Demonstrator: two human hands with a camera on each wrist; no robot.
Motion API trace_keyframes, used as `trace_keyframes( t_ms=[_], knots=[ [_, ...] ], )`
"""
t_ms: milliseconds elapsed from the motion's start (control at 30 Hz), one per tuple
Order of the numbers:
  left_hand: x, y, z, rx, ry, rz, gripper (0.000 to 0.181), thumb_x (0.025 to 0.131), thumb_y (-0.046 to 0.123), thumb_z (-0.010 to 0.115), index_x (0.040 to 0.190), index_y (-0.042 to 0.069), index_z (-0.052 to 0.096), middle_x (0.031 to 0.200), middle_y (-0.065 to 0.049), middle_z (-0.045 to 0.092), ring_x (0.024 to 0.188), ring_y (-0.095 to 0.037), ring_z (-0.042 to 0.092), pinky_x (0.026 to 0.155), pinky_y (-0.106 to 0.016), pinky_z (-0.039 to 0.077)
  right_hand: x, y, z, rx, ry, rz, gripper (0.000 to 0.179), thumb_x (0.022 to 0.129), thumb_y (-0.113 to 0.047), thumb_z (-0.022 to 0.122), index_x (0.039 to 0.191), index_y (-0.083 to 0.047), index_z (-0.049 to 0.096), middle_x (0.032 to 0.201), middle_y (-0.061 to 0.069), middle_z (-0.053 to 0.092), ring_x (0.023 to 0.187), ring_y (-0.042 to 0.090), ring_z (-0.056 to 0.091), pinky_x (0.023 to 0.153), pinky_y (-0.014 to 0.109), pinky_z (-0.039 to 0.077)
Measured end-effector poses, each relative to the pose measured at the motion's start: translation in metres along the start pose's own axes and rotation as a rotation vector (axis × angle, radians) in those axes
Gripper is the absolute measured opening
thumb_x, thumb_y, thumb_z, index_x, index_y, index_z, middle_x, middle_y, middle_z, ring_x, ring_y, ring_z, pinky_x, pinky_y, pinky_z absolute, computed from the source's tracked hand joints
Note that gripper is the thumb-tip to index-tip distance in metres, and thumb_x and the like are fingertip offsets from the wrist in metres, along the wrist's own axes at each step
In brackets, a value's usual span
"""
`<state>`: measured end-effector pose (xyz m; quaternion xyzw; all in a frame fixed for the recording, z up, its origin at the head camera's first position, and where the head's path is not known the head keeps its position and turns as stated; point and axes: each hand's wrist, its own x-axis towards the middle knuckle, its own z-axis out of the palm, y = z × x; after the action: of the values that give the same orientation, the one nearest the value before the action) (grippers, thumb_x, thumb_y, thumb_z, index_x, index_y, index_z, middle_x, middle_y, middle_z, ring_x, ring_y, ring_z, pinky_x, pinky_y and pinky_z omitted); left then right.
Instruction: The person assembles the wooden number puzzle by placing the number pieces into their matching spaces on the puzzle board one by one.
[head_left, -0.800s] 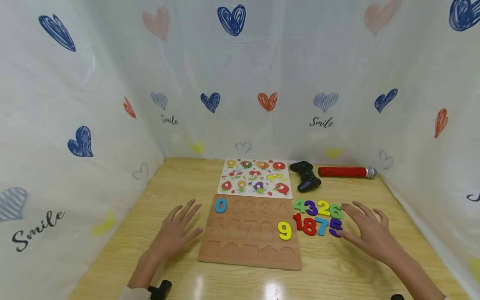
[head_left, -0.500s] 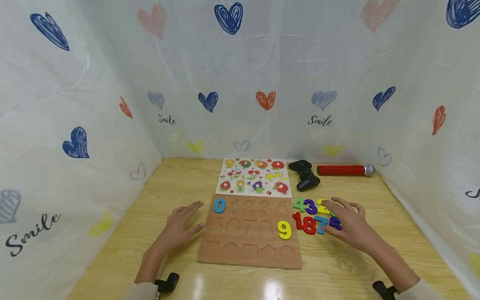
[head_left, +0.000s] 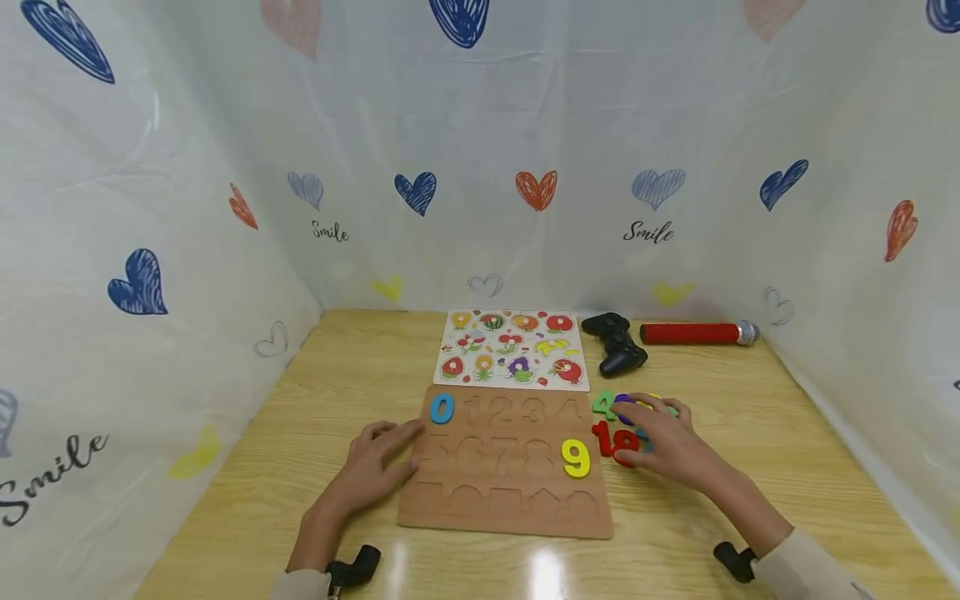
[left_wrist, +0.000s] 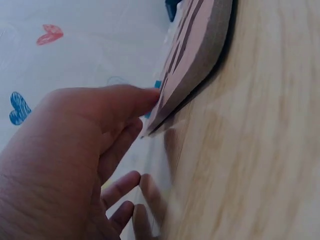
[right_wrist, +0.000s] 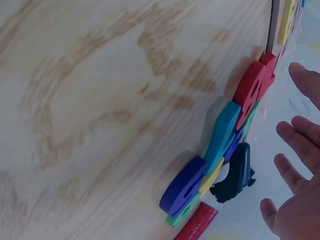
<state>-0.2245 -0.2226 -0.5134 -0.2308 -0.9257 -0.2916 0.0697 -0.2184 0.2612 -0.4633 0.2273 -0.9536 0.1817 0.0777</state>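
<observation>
A brown wooden number board [head_left: 510, 504] lies on the table with a blue 0 [head_left: 442, 408] at its upper left and a yellow 9 [head_left: 576, 458] at its right. My left hand [head_left: 371, 471] is at the board's left edge, fingers relaxed, its thumb right at the rim in the left wrist view. My right hand [head_left: 671, 442] hovers over the loose number pieces beside the board, fingers spread and holding nothing. Among those pieces are a green 4 [head_left: 603, 405], a red 1 [head_left: 602, 437], a red 8 [head_left: 624, 442] and a purple 5 [right_wrist: 184, 186]. In the head view the hand hides several.
Behind the board lies a white fruit puzzle board [head_left: 512, 375]. A black game controller [head_left: 617, 346] and a red microphone [head_left: 693, 334] lie at the back right. A white curtain [head_left: 480, 125] printed with hearts stands around the wooden table [head_left: 360, 358].
My right hand has moved left, from beside the number pieces to over them. My left hand has come right, up to the board's edge. The head view has shifted slightly.
</observation>
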Motion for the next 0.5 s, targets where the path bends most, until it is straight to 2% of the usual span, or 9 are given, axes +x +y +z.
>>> trace_keyframes(
  t_ms=[267,500],
  knots=[
    [-0.011,0.005,0.0,0.007,-0.001,0.024,0.049,0.095,0.033,0.068,0.142,0.019,0.06,0.146,0.002,0.054,0.138,-0.04,0.034,0.102,-0.067,0.023,0.006,0.001,0.014,-0.011,-0.071,-0.001,0.059,0.076,-0.027,0.089,0.128,-0.01,0.065,0.129,0.007,0.066,0.134,0.046,0.039,0.1,0.071,0.014],
    [-0.007,0.005,0.001,0.02,-0.002,0.032,0.05,0.096,0.034,0.067,0.143,0.018,0.06,0.147,0.002,0.054,0.139,-0.039,0.033,0.103,-0.066,0.023,0.009,0.004,0.014,-0.018,-0.082,0.008,0.058,0.077,-0.027,0.088,0.128,-0.011,0.065,0.128,0.006,0.065,0.135,0.045,0.038,0.1,0.07,0.014]
  ],
)
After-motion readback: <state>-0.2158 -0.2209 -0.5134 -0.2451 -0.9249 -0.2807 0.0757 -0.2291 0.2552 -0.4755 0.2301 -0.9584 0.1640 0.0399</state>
